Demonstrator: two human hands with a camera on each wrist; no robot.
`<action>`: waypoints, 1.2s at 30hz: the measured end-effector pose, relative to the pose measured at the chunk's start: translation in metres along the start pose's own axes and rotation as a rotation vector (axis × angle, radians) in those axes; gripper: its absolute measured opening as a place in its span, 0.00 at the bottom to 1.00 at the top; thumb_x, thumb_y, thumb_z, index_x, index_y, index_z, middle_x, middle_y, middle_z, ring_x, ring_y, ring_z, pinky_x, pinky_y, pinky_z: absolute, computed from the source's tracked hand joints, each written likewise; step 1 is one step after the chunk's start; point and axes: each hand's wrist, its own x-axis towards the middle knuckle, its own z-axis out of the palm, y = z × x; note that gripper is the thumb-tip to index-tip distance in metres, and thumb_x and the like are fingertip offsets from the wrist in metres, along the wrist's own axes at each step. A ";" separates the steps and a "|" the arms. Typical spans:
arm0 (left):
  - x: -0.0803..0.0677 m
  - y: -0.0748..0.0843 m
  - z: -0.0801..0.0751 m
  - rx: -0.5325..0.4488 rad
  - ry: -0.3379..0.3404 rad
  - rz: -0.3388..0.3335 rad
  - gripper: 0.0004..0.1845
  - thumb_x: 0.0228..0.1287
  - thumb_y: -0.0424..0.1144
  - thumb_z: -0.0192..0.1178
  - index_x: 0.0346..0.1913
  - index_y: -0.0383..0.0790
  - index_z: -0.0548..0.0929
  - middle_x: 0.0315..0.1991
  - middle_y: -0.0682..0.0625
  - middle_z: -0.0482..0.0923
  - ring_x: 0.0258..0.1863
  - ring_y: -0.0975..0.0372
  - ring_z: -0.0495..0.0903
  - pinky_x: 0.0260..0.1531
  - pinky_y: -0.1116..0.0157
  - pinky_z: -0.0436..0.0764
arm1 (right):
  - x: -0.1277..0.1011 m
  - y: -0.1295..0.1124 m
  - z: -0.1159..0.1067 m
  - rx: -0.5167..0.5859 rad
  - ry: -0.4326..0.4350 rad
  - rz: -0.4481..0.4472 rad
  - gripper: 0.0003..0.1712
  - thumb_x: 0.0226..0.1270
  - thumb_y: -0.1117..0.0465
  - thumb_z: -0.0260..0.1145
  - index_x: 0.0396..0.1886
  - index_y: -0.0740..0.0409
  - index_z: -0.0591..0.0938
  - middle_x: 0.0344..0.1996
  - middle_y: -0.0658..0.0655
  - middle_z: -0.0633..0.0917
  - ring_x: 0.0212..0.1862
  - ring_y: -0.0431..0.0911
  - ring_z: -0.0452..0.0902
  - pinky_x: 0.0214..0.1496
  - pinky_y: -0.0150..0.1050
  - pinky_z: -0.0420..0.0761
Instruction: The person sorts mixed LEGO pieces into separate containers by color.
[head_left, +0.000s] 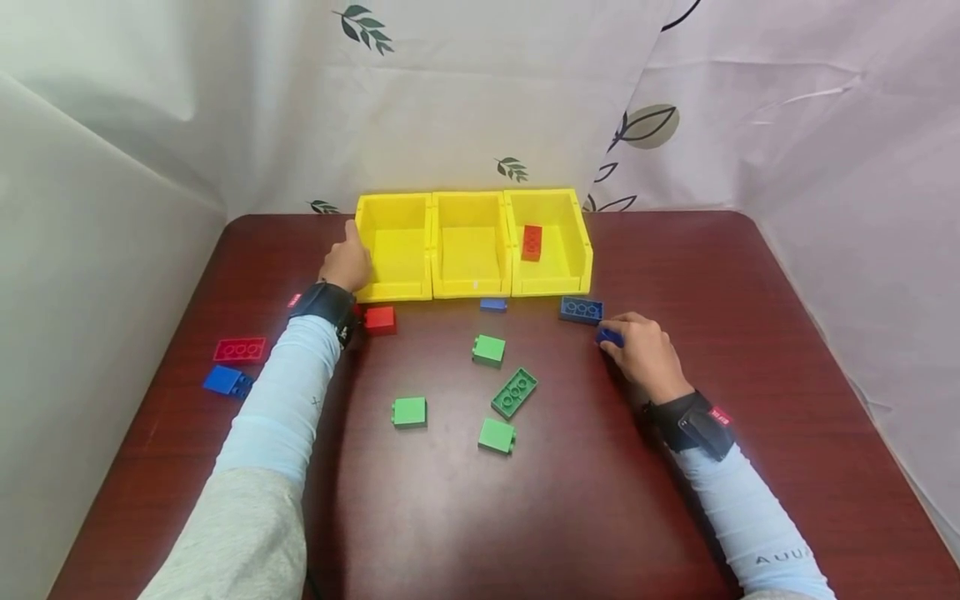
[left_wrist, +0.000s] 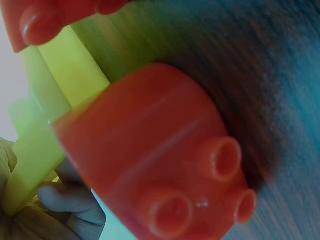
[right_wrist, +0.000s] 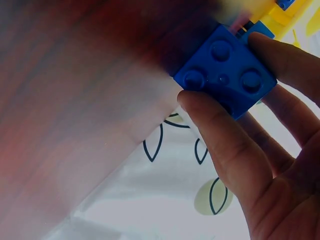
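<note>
My left hand [head_left: 347, 260] is at the left side of the leftmost yellow bin [head_left: 393, 289]. In the left wrist view, its curled fingers [left_wrist: 75, 202] grip the yellow wall. Red bricks [head_left: 380, 321] lie by that wrist, one very large in the left wrist view. With thumb and fingers, my right hand [head_left: 647, 354] pinches a blue brick [right_wrist: 225, 72], studs facing the right wrist camera. Just beyond that hand, another blue brick [head_left: 581, 310] lies with its hollow underside up.
A red brick [head_left: 532, 242] lies in the right yellow bin [head_left: 551, 285], next to the middle bin [head_left: 471, 287]. A small blue brick [head_left: 492, 305] sits before them. Several green bricks [head_left: 409, 412] lie mid-table. At left are a red brick [head_left: 239, 349] and a blue brick [head_left: 225, 380].
</note>
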 end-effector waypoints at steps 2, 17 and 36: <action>0.000 -0.002 0.000 -0.002 -0.001 -0.008 0.28 0.77 0.39 0.43 0.73 0.44 0.46 0.47 0.35 0.70 0.43 0.43 0.75 0.55 0.45 0.78 | 0.001 -0.001 0.000 -0.003 -0.003 -0.002 0.18 0.63 0.64 0.69 0.53 0.65 0.84 0.52 0.69 0.82 0.53 0.65 0.80 0.52 0.61 0.79; 0.004 -0.011 -0.002 -0.010 0.005 -0.005 0.29 0.77 0.39 0.44 0.73 0.45 0.45 0.46 0.36 0.70 0.41 0.44 0.76 0.54 0.47 0.78 | 0.004 -0.007 0.002 0.021 -0.027 0.030 0.20 0.62 0.63 0.70 0.54 0.65 0.83 0.52 0.69 0.81 0.53 0.65 0.79 0.54 0.61 0.78; 0.002 -0.004 0.001 -0.019 0.017 0.014 0.25 0.77 0.38 0.44 0.70 0.44 0.49 0.44 0.37 0.71 0.40 0.45 0.76 0.52 0.48 0.79 | 0.068 -0.076 -0.042 0.078 0.088 -0.166 0.21 0.58 0.61 0.74 0.51 0.63 0.85 0.45 0.66 0.85 0.48 0.59 0.81 0.51 0.55 0.82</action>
